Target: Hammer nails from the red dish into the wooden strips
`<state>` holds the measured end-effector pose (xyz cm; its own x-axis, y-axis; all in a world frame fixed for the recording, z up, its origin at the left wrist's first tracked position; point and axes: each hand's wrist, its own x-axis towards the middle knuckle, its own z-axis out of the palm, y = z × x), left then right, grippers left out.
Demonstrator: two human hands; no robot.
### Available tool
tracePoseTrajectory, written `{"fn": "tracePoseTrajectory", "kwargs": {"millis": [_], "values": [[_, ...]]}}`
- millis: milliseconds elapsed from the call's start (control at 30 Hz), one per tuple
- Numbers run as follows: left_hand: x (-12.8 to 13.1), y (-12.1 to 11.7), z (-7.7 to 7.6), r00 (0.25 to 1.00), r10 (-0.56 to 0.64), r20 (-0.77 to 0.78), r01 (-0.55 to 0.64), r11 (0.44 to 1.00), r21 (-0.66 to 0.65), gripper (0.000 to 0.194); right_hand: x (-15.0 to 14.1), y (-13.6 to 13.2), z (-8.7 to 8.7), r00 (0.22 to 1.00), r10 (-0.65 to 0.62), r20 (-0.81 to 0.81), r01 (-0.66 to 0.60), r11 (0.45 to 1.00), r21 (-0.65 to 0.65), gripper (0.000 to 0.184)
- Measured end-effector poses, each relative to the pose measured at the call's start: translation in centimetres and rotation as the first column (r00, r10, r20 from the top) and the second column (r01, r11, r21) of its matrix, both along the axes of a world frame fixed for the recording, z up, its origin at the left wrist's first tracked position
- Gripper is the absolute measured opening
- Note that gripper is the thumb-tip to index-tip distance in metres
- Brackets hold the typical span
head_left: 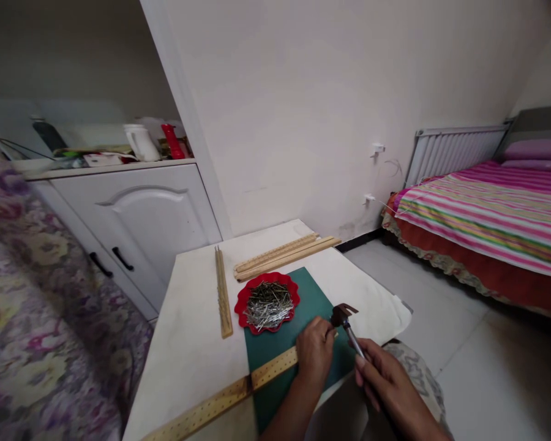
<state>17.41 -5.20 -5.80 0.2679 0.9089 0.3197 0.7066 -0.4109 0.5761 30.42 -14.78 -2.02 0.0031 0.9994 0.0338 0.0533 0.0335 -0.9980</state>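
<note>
The right hand (pixel 386 373) is gripping a hammer (pixel 351 335) by its handle, and the hammer's head is hovering just beside the left hand (pixel 314 346). That left hand is curling over a perforated wooden strip (pixel 224 398) near its right end; its fingertips are partly hiding, so whether they are gripping the strip or only resting on it, I cannot tell. The strip is lying slantwise, its right part crossing a green mat (pixel 314 294) and its left part stretching over the white table (pixel 183 343). Beyond the left hand, a red scalloped dish (pixel 241 306) is sitting partly on the mat, holding a heap of nails (pixel 270 306). Left of the dish, a narrow bundle of wooden pieces (pixel 223 300) is lying lengthwise, while more long wooden strips (pixel 284 254) are lying side by side behind the dish. To the right, a striped bedspread (pixel 496 208) is covering a bed.
</note>
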Motion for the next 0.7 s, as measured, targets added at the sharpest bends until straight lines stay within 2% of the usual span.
{"fn": "tracePoseTrajectory", "kwargs": {"millis": [167, 267, 533, 700], "values": [[0.0, 0.0, -0.2, 1.0, -0.004, 0.018, 0.004, 1.0, 0.007, 0.017, 0.0, -0.2, -0.2, 1.0, 0.002, -0.007, -0.002, 1.0, -0.019, 0.03], [-0.1, 0.0, 0.0, 0.998, -0.02, 0.061, 0.02, 1.0, -0.011, 0.018, 0.3, -0.6, -0.9, 0.996, -0.04, -0.079, 0.038, 0.999, -0.033, 0.03], [-0.9, -0.5, 0.8, 0.981, -0.082, 0.178, 0.095, 0.994, -0.063, 0.016, 1.2, -2.4, -4.9, 0.935, -0.13, -0.329, 0.1, 0.989, -0.107, 0.039], [-3.1, -0.7, 1.6, 0.986, -0.073, 0.151, 0.077, 0.997, -0.023, 0.016, 0.4, -2.9, -7.1, 0.897, -0.205, -0.391, 0.157, 0.976, -0.151, 0.043]]}}
